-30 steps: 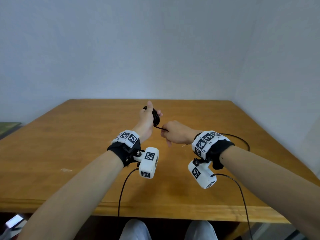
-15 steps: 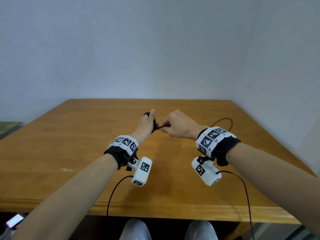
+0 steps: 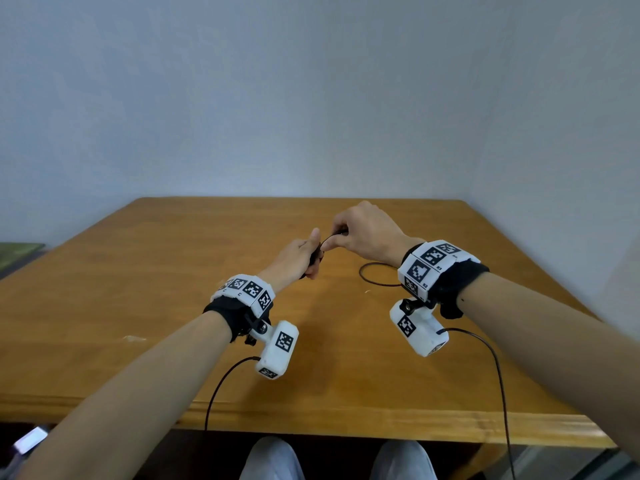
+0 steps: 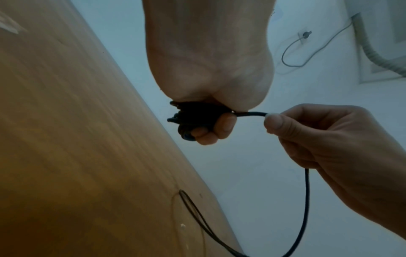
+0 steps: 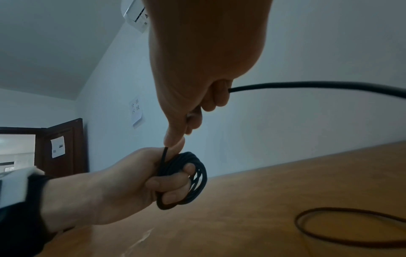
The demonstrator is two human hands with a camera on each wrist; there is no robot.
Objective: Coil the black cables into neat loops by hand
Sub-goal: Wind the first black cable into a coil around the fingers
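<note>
Two hands meet above the wooden table [image 3: 138, 271] in the head view. The left hand [image 3: 294, 256] is closed round a small black coil [image 3: 315, 258], mostly hidden by its fingers; the right hand [image 3: 367, 233] pinches the black cable [image 3: 375, 281] just beside it. Compared with half a second ago, the right hand has risen above the left, and the slack on the table has drawn into a rounder loop left of the right wrist. White marker-covered wrist cameras [image 3: 277, 348] hang under both forearms.

Left wrist view: the left hand [image 4: 208, 69] has its fingers [image 4: 224, 123] curled over the bunched coil [image 4: 193, 114]. A short span of cable [image 4: 250, 114] runs from the coil to the right hand [image 4: 329, 139], whose thumb and forefinger squeeze it; the cable then drops from that hand to the table [image 4: 77, 139].

Right wrist view: the right hand [image 5: 204, 69] pinches the cable [image 5: 163, 156] at the coil's top, and more cable [image 5: 307, 86] leaves its curled fingers rightward. The left hand [image 5: 123, 187] grips the stacked coil [image 5: 197, 180] with fingers through its middle. A slack loop [image 5: 329, 238] lies on the table [image 5: 241, 208].
</note>
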